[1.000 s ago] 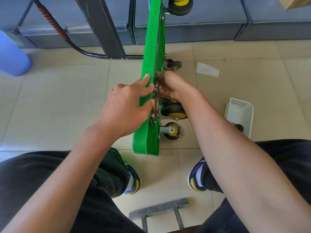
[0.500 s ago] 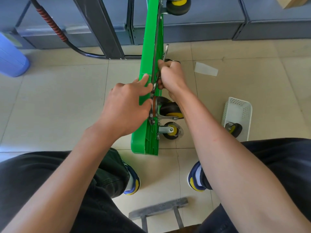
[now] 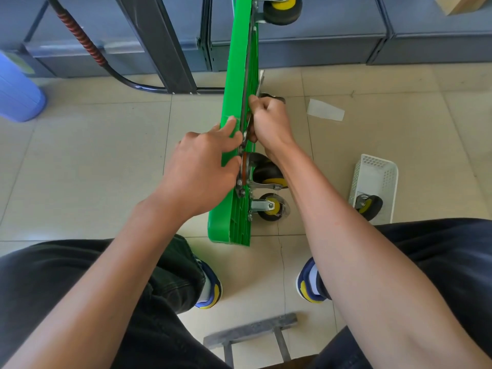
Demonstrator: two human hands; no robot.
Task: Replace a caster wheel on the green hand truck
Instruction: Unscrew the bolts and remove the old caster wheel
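The green hand truck (image 3: 239, 75) stands on its long edge on the tiled floor, underside facing right. My left hand (image 3: 202, 169) presses on its left face, fingertips reaching over the upper edge. My right hand (image 3: 269, 121) is curled round a caster wheel (image 3: 275, 98) held against the underside; its metal plate pokes out beyond my knuckles and most of the wheel is hidden. Nearer me, a black caster with a yellow hub (image 3: 269, 171) and a smaller caster (image 3: 271, 207) are on the underside. Another caster (image 3: 282, 6) sits at the far end.
A white perforated basket (image 3: 378, 169) lies on the floor at right with a loose caster (image 3: 368, 206) in it. A blue bin (image 3: 18, 94) stands far left. A dark metal frame leg (image 3: 159, 43), a black hose (image 3: 80, 35) and grey cabinets lie behind. My feet flank the truck.
My right hand has moved farther along the underside and closed round the caster that was showing beyond it. My left hand has stayed on the deck.
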